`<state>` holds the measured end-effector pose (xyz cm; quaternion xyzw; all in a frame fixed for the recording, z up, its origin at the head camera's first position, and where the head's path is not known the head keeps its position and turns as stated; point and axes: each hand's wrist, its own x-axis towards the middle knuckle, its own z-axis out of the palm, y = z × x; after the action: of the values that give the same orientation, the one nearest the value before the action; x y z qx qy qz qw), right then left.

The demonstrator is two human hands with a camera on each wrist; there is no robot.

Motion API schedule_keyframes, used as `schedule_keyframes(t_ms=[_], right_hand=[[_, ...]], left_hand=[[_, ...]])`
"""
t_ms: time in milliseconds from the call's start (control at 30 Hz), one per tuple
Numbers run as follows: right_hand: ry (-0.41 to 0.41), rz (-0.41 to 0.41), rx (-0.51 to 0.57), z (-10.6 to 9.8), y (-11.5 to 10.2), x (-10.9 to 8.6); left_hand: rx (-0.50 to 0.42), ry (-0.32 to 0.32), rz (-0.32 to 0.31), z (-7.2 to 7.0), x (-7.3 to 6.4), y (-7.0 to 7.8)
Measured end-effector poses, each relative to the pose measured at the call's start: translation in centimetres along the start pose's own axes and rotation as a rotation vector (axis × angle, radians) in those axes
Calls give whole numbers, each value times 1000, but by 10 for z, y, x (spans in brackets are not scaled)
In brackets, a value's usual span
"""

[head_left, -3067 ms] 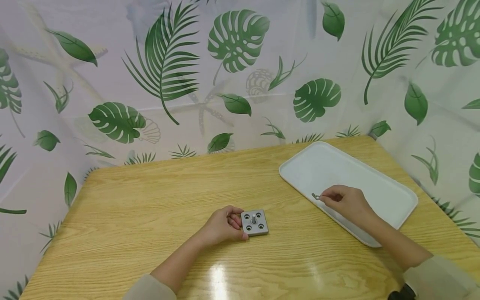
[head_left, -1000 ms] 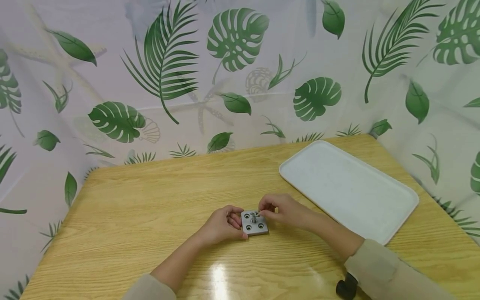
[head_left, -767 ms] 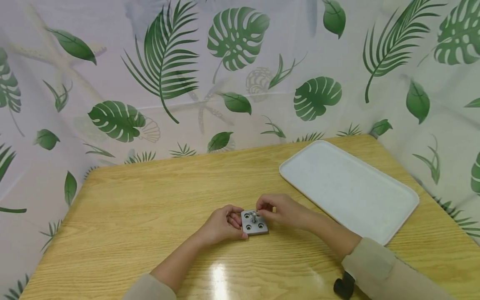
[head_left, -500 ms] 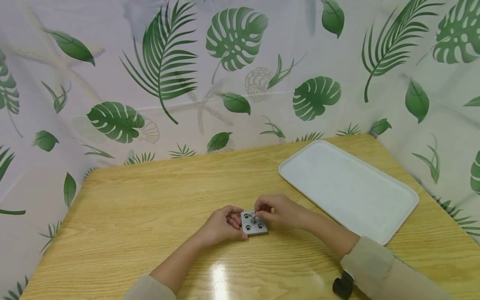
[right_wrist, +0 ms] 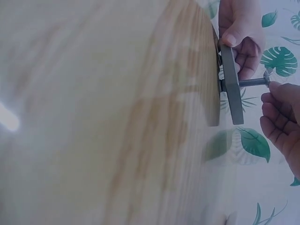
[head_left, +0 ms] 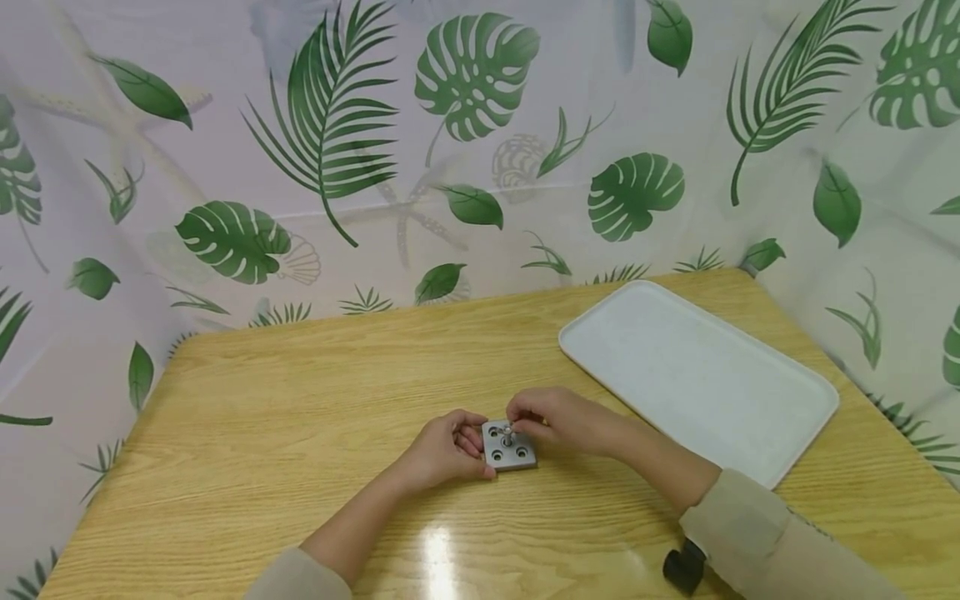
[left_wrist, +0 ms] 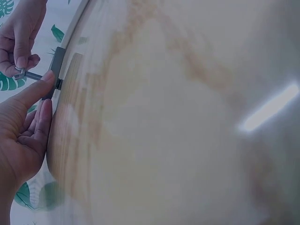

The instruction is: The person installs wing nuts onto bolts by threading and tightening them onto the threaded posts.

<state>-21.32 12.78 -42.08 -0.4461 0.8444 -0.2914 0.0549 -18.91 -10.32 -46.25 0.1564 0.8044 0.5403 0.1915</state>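
A square grey metal plate [head_left: 509, 461] with holes near its corners lies on the wooden table, and a bolt [right_wrist: 253, 82] stands upright from its middle. My left hand [head_left: 442, 452] grips the plate by its left side, thumb at the near edge and fingers at the far one. Over the plate, my right hand [head_left: 558, 419] pinches a small shiny wing nut [right_wrist: 267, 76] between thumb and forefinger. The wing nut sits at the top end of the bolt. In the head view the right fingertips partly cover it.
A white rectangular tray [head_left: 693, 375] lies at an angle to the right, beyond the right forearm. The wooden table [head_left: 315, 400] ends at a leaf-printed cloth [head_left: 465, 150] behind and at both sides. A black object [head_left: 684, 568] shows under the right sleeve.
My right hand has come from the tray's edge to the plate, bringing the wing nut to the bolt's top. Lately its fingers have shifted slightly left. The left hand and plate have stayed put.
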Motion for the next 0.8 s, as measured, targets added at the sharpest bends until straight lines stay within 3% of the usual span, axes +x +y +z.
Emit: schedule_keyframes(t_ms=[433, 800], right_hand=[[-9, -70, -75, -5, -5, 3], [-31, 9, -167, -5, -14, 2]], left_hand=[[-15, -1, -9, 0, 0, -1], [-6, -3, -13, 0, 1, -3]])
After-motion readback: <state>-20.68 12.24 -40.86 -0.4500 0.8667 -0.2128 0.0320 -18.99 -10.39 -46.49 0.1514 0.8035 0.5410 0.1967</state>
